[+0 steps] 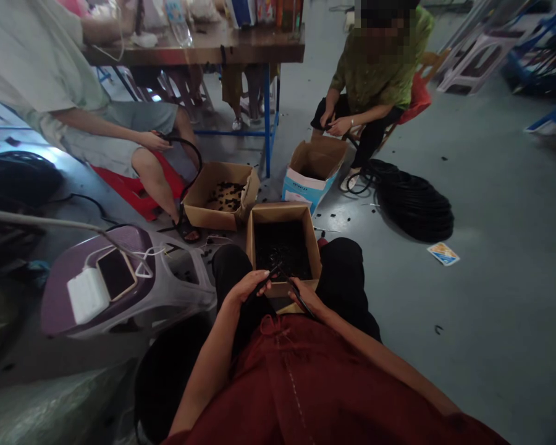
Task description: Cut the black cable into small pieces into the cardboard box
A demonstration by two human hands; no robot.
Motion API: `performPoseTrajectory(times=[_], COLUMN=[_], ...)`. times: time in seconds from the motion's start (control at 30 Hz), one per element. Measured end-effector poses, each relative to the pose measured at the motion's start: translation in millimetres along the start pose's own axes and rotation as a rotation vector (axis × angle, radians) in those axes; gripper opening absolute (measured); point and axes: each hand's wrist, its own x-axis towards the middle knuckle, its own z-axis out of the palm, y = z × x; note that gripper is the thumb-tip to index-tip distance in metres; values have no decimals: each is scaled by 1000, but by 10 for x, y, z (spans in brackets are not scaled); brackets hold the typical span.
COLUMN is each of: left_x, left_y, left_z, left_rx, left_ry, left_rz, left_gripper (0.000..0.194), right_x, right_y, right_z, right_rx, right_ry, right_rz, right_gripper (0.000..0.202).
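My left hand is closed around a black rubber-like strip whose end points up toward the middle. Opposite it, my right hand grips a slim dark object; its kind is too small and dark to make out. The tips of the two held things come close together over the near edge of an open cardboard box. That box stands between my knees, and many black pieces fill its inside.
Another carton with black bits and a blue-white box stand beyond. A coil of black tubing lies right. On the left, a purple stool bears a phone. Two people sit opposite, near a table.
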Motion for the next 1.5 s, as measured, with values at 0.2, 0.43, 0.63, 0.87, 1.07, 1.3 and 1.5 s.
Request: performPoseTrajectory(times=[0.2, 0.43, 0.63, 0.87, 1.07, 1.3, 1.5], left_x=[3, 101, 203, 204, 208, 228, 270], left_y=[-7, -47, -46, -129, -179, -175, -218], left_z=[15, -26, -7, 65, 47, 44, 22], left_rx=[2, -12, -137, -356, -330, -310, -317], left_ry=[4, -12, -71, -104, -73, -81, -81], left_rz=[14, -32, -86, -167, -149, -153, -159], left_gripper=[49, 48, 47, 40, 42, 42, 43], right_x=[8, 14, 57, 55, 36, -4, 10], right_y=[12, 44, 104, 190, 144, 95, 140], right_z=[-2, 0, -11, -1, -30, -84, -66], right_rx=[-10, 4, -1, -1, -46, -82, -136], right_ry=[-4, 4, 39, 46, 7, -13, -11], right_rz=[11, 14, -38, -81, -40, 22, 48], right_gripper=[44, 46, 45, 46, 44, 39, 37])
